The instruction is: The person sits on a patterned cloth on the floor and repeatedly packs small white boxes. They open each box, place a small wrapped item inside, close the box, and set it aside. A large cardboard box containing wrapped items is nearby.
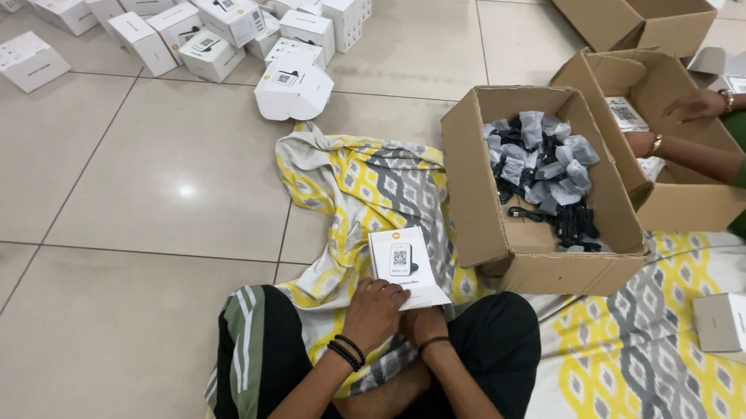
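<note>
Even, soft indoor light; frame mostly sharp, with mild bending at the edges.

Lighting was bright and diffuse, with no hard shadows anywhere. One small pale reflection sat on the glossy floor tiles, well to the left of the left hand and above it. Shade was soft beneath the nearest cardboard box, up and to the right of the right hand, and deeper inside it. The white cartons far above the hands ran close to overexposed, their detail thin. Tile joints curved slightly toward the frame borders. Focus held at both hands; the far right edge looked a little softer.
</note>
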